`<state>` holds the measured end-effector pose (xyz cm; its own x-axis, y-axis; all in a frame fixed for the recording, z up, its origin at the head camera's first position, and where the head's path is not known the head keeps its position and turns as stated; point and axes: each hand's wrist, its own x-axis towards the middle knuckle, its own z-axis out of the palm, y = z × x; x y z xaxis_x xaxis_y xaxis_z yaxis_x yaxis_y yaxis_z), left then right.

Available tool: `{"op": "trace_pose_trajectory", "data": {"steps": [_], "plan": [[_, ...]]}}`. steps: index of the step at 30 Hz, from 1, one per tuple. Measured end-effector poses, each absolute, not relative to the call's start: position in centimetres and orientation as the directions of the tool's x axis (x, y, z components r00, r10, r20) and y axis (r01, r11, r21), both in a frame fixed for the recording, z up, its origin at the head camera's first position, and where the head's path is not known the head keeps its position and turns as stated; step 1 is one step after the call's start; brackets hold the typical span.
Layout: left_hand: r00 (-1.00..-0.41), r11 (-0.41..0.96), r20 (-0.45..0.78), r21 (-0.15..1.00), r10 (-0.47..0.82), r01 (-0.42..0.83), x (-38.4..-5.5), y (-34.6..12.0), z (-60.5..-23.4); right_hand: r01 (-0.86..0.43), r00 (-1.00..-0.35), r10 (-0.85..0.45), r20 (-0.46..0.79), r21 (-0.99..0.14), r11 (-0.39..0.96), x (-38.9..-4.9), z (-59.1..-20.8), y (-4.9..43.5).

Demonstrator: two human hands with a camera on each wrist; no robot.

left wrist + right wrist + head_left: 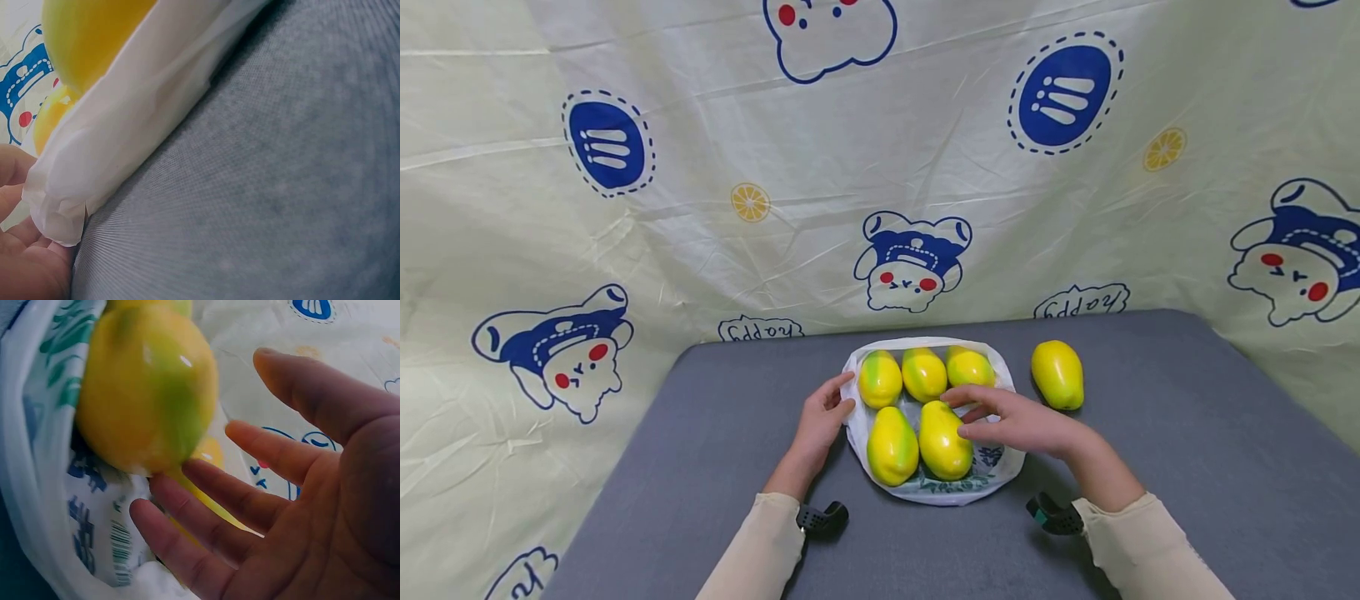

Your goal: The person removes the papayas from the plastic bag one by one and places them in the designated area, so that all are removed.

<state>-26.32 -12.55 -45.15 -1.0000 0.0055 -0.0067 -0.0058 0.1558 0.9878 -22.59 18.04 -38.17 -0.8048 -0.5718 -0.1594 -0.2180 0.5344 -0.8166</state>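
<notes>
A white plastic bag [859, 442] lies spread open on the table, green and blue print showing inside it. Several yellow-green papayas sit in it in two rows. My left hand [822, 425] is at the bag's left edge; in the left wrist view the bag's folded rim [62, 200] lies between its fingers. Over the bag's right side reaches my right hand [1018, 421], fingers loosely extended and apart, fingertips close to the front right papaya [945, 442]. From the right wrist, that papaya [147, 387] appears just beyond the fingertips, with the palm holding nothing.
One more papaya [1057, 375] lies on the grey cloth-covered table [737, 417], to the right of the bag. Behind the table hangs a pale printed sheet [820, 275]. Dark bands circle both wrists.
</notes>
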Motion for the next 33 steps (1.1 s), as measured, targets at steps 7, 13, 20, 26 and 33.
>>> {"op": "trace_pose_trajectory", "data": {"steps": [7,13,20,26,33], "plan": [[-1.000,0.166,-0.004,0.986,0.000,-0.004,-26.4,-12.6,-45.2,-0.249,-0.782,-0.599,-0.171,-0.796,0.552,-22.7,-39.2,17.3],[-1.000,0.169,0.002,0.986,0.009,0.003,-26.4,-12.6,-45.2,-0.296,-0.757,-0.636,-0.152,-0.788,0.540,-22.6,-39.9,16.9],[-1.000,0.164,0.002,0.986,0.018,0.005,-26.4,-12.6,-45.2,-0.314,-0.743,-0.655,-0.140,-0.791,0.525,-22.8,-40.3,16.8],[-1.000,0.165,-0.002,0.986,0.009,0.000,-26.3,-12.7,-45.1,-0.327,-0.727,-0.674,-0.131,-0.796,0.509,-22.9,-40.4,16.7],[-1.000,0.168,0.006,0.986,0.006,0.007,-26.3,-12.6,-45.2,-0.317,-0.739,-0.660,-0.136,-0.794,0.519,-23.1,-40.6,17.0]]}}
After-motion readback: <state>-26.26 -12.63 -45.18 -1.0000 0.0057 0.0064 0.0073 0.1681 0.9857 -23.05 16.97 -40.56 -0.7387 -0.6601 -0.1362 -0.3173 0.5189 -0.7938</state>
